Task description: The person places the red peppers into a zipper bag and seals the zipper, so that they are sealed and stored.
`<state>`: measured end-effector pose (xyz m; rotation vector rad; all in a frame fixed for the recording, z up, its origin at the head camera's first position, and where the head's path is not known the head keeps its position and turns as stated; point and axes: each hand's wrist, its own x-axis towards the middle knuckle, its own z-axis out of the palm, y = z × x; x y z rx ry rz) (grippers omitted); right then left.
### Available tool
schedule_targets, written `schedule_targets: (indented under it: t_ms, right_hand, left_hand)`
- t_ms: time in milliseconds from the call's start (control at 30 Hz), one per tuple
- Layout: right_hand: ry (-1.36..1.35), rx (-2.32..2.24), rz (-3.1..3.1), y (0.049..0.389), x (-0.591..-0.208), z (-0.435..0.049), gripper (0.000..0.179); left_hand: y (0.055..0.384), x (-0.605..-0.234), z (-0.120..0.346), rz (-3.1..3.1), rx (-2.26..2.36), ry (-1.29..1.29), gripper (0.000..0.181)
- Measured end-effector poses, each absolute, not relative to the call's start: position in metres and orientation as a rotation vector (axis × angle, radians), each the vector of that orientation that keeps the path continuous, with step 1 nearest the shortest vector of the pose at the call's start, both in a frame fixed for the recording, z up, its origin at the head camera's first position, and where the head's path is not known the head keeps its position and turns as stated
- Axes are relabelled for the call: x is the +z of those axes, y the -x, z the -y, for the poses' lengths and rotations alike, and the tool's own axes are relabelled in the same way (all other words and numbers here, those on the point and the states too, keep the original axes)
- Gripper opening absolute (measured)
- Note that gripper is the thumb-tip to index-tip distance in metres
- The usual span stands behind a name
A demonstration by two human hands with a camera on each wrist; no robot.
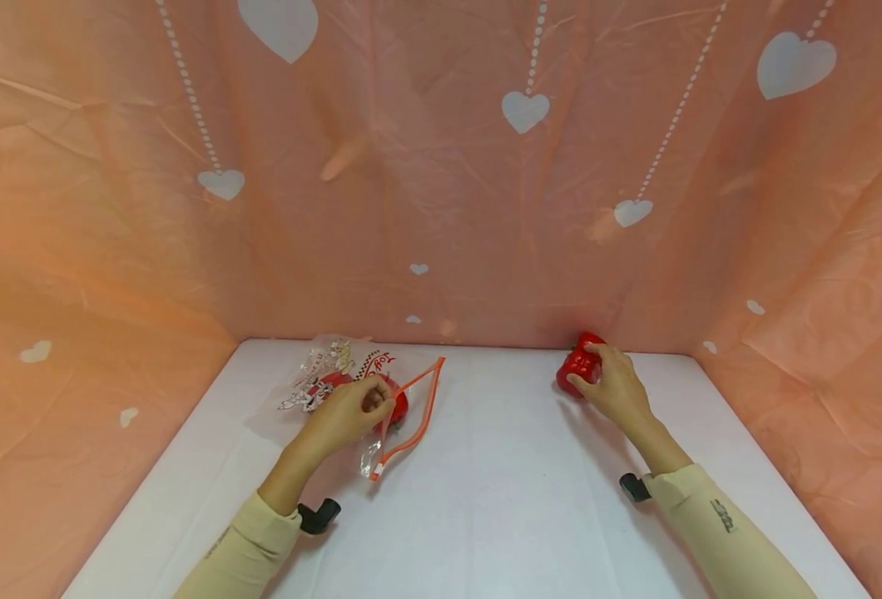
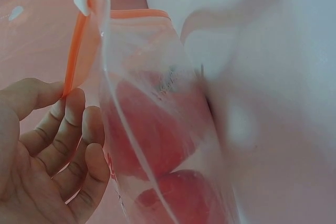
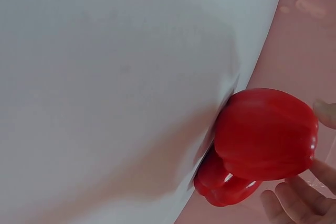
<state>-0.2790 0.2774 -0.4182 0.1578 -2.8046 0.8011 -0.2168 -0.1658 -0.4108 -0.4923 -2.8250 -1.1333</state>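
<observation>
Pinched between thumb and fingertips, the orange zip edge [image 1: 431, 398] of a printed clear bag [image 1: 339, 353] is in the left grip [image 1: 351, 408]; the right grip [image 1: 621, 387] is spread about as wide as one red pepper, its thumb and fingers curved round the nearer loose pepper [image 1: 579, 372] (how firmly, I cannot tell). The bag lies toward the far left corner of the white worktop [image 1: 486, 499], its mouth gaping toward the right side. The nearer loose pepper is close to the far edge, toward the far right corner, with a second loose pepper [image 3: 228, 182] just beside it.

Two bagged peppers [image 2: 152, 135] show through the film, so that much looks done; both loose ones are outside, and the zip stands unfastened.

Just behind the far edge rises a curtain [image 1: 448, 208] with white hearts, which could cramp the right fingers. The bag's mouth looks limp, and a bagged pepper near it may crowd the opening.
</observation>
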Motion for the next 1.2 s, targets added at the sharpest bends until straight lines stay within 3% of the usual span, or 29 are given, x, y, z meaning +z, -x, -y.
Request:
schedule_targets:
  t_ms: [433,1200]
  right_hand:
    - [-0.156,0.777,2.846,0.2813,-0.4184,-0.277,0.079]
    - [-0.146,0.687,2.818,0.2817,-0.4244,-0.2777,0.063]
  left_hand:
    - [0.2167,-0.4105,0.1671,2.82,-1.138,0.492,0.006]
    - [0.2163,-0.4088,0.1671,2.822,-1.11,0.497,0.007]
